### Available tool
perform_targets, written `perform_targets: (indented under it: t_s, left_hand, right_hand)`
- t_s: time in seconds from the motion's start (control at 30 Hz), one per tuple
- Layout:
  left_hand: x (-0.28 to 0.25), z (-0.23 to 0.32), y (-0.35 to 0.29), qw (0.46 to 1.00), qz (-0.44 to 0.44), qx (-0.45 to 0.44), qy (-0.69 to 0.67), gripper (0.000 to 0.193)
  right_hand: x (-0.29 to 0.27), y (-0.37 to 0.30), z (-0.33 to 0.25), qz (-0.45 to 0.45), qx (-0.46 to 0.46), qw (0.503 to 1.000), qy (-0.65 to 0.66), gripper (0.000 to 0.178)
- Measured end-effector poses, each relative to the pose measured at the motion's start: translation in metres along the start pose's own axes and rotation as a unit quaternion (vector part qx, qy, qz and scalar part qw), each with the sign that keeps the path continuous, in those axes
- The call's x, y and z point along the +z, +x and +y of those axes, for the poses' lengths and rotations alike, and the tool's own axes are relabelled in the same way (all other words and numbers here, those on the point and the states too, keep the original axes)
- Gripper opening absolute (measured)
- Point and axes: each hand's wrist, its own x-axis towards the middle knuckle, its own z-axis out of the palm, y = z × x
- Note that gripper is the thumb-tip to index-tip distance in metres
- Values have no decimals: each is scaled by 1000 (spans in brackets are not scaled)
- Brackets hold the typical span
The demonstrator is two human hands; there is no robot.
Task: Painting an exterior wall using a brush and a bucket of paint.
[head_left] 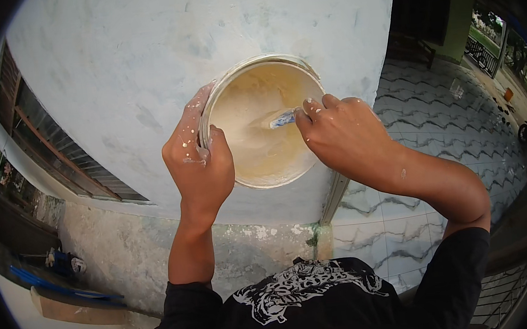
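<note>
1. Wall (142, 62): pale, mottled plaster, rough and patchy, filling the view behind everything.
2. Floor (435, 118): glossy tiles with wavy grey veins, far below on the right.
3. Pail (217, 96): round, thin metal rim, held up near the wall; inside, thick cream paint (255, 146), smooth and glossy. Best kept level while stirring.
4. Left hand (201, 164): closed on the pail's rim, paint-spattered.
5. Right hand (342, 135): fingers pinched around the tool.
6. Tool (283, 119): short blue-and-white handle, tip sunk in paint; slow strokes would likely avoid slopping.
</note>
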Motion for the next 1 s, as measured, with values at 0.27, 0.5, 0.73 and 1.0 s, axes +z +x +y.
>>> perform_targets:
  t_s: [0.27,0.5,0.73,1.0]
  left_hand:
    - [1,-5,39,990,-126,-58,-34,52]
    - [3,17,103,953,-266,-112,-97,56]
    - [16,65,188,936,-352,-18,-16,53]
    - [29,108,266,929,-368,4,18,49]
  right_hand:
    - [-38,-23,23,-4,205,898,390,22]
    - [-77,-50,60,-6,288,826,484,26]
    - [-116,-68,121,196,251,833,453,26]
    - [-175,-25,201,319,243,853,333,26]
